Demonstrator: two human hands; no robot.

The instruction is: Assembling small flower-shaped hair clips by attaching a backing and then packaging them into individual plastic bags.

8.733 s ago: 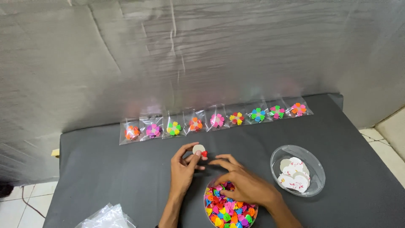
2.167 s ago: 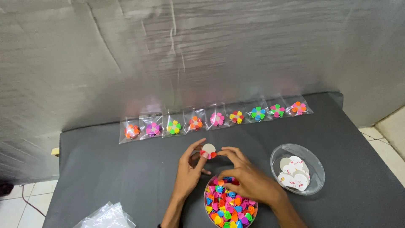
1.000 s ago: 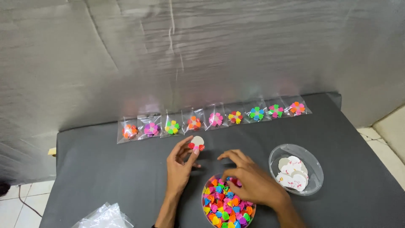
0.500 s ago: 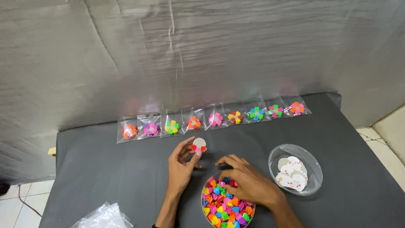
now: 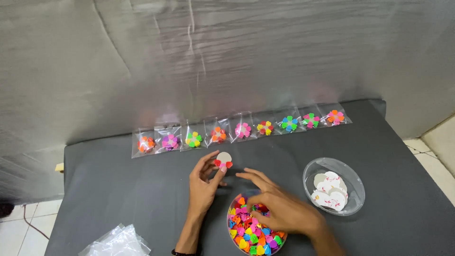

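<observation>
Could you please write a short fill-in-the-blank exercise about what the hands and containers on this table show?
1. The left hand holds a small white ____.
2. The right hand reaches into the tub of ____ clips.
3. The clear bowl holds white ____-shaped cards.

Missing words: disc; heart; heart

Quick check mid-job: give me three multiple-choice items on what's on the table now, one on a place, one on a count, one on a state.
1. Where does the clear bowl of white heart cards stand?
A. right of the tub of clips
B. left of the tub
C. on the floor

2. How many small packets lie in the back row?
A. five
B. nine
C. twelve

3. What is the left hand doing?
A. lying flat
B. pinching a white disc
C. holding a bag

Answers:
1 A, it stands right of the tub of coloured clips.
2 B, nine packets lie side by side.
3 B, its fingers hold up the white disc bearing red clips.
</observation>
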